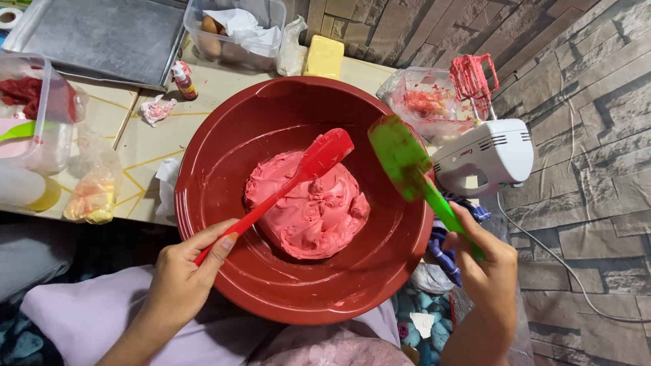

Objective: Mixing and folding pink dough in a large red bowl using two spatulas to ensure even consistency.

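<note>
Red spatula [291, 183] in left hand [186, 271], over batter [312, 210]

Red spatula [298, 177] in left hand [182, 274], green spatula [413, 177] in right hand [489, 270], over pink batter [312, 210] in red bowl [224, 135].

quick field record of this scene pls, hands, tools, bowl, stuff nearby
left hand: holds red spatula, blade on the pink batter
right hand: holds green spatula raised over the bowl rim, smeared pink
bowl: large, red, on the lap
nearby: white hand mixer, baking tray, butter block
</note>
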